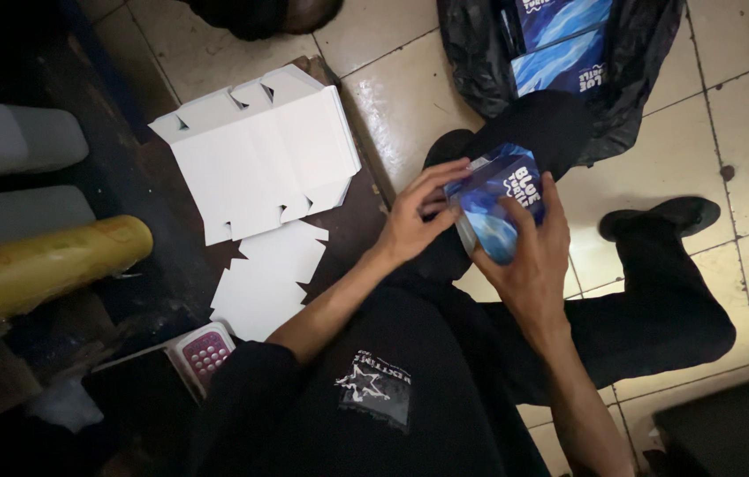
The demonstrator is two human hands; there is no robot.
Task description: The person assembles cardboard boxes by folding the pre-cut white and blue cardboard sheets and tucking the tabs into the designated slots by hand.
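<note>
Box [496,208] — glossy blue, white-streaked

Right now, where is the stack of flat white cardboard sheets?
In the head view, the flat white cardboard sheets lie left of the left hand, on the dark surface, right of the yellow roll.

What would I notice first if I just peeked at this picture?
Probably the shiny blue box in the middle, held between the left hand and the right hand. Next, the stack of flat white cardboard cutouts on the dark surface to the left. At the top, a black plastic bag on the tiled floor holds more blue boxes.
</note>
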